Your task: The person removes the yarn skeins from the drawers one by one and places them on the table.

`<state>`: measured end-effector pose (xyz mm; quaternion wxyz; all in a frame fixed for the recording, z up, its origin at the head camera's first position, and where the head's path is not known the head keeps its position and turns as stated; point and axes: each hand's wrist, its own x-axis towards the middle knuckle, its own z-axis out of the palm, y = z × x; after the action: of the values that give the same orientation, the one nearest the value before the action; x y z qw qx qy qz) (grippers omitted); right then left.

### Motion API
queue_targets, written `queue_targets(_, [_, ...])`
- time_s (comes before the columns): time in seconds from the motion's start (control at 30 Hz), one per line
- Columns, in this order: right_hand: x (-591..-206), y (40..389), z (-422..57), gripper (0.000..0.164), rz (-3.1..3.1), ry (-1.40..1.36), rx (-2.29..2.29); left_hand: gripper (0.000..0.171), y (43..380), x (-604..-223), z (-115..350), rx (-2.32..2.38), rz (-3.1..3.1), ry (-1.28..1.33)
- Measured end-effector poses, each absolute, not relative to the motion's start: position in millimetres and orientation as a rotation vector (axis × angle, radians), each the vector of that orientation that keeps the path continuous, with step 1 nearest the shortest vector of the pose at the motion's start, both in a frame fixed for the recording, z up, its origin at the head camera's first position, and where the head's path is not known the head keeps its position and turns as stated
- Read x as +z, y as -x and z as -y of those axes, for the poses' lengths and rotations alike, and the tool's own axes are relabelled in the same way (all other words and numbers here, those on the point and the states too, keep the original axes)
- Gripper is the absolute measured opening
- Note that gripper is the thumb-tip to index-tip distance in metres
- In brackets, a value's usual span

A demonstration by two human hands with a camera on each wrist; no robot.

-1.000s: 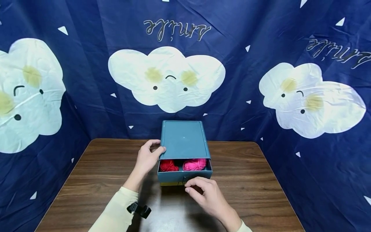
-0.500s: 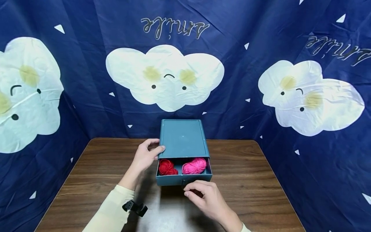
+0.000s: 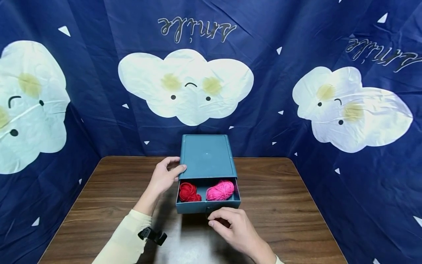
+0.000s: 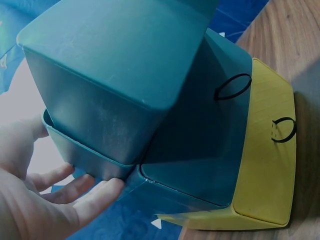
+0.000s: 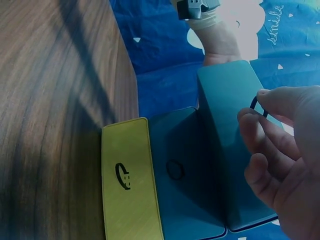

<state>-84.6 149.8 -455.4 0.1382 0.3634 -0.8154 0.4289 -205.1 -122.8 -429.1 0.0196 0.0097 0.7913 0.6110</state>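
A teal drawer box (image 3: 207,156) stands at the back of the table, its top drawer (image 3: 192,208) pulled partly out. In that drawer lie a red yarn ball (image 3: 188,193) on the left and a pink yarn skein (image 3: 220,190) on the right. My right hand (image 3: 233,226) pinches the black loop pull (image 5: 254,103) on the drawer's front between thumb and forefinger. At the box's left side, my left hand (image 3: 163,176) rests its fingers against the wall, with the thumb at the top edge.
Below the top drawer sit another teal drawer (image 4: 197,150) and a yellow drawer (image 4: 265,155), both pushed in, each with a black loop. The brown wooden table (image 3: 280,205) backs onto a blue cloth (image 3: 267,29) printed with clouds. A black wrist camera (image 3: 152,235) sits on the left sleeve.
The top drawer has slid out toward me with the right hand on its loop, showing more of both yarn balls. The left hand stays at the box's side.
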Motion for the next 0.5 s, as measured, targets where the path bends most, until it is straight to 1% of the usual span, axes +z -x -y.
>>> queue_targets(0.27, [-456.0,81.1,-153.2,0.013,2.418,-1.03,1.303,0.062,202.8,-428.3,122.2,1.894,-2.449,-0.032])
queue_targets(0.5, [-455.1,78.1,-154.3,0.013,2.431,-1.024,1.262,0.063,202.0,-428.6,122.4,1.899,-2.447,-0.042])
